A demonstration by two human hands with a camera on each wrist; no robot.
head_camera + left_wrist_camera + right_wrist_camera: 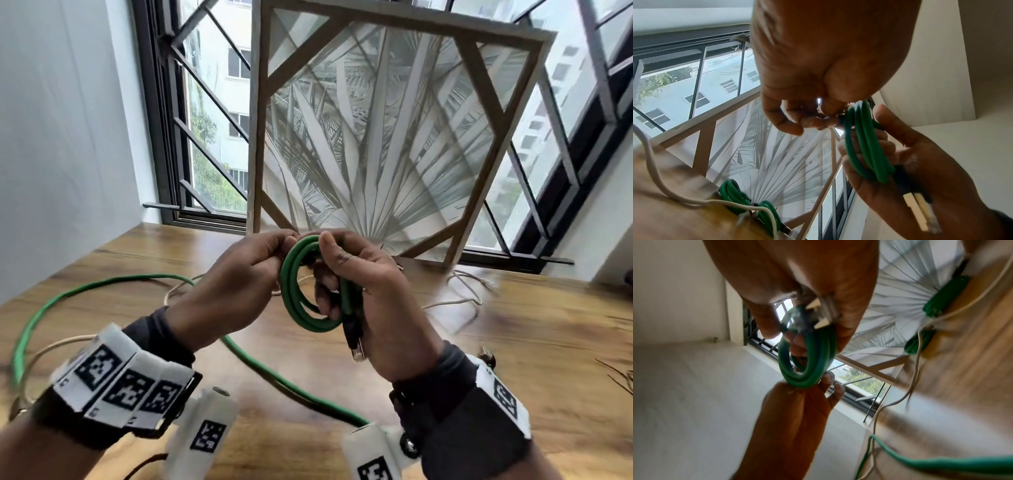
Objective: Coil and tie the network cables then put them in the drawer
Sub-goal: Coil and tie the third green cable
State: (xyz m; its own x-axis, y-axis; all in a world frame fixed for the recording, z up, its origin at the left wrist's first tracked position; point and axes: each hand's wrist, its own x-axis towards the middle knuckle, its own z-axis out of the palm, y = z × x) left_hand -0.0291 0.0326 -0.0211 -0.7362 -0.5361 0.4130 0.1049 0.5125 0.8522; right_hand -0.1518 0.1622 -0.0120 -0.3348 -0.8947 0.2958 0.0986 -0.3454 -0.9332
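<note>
Above the wooden table (513, 359), both hands hold a green network cable (301, 291) wound into a small coil of a few loops. My right hand (330, 270) grips the coil, thumb on top and fingers through the loops. The cable's clear plug (357, 347) hangs below its palm. My left hand (277, 248) pinches the top of the coil from the left. The cable's loose length (34, 322) trails over the table and back under my wrists. The left wrist view shows the coil (865, 146), the plug (920, 211) and the pinching fingers (812, 121).
A large framed palm-leaf picture (394, 137) leans against the barred window behind the hands. A pale cable (455, 301) lies loose on the table. Another green cable, bundled (748, 203), lies at the foot of the frame. A white wall stands at the left.
</note>
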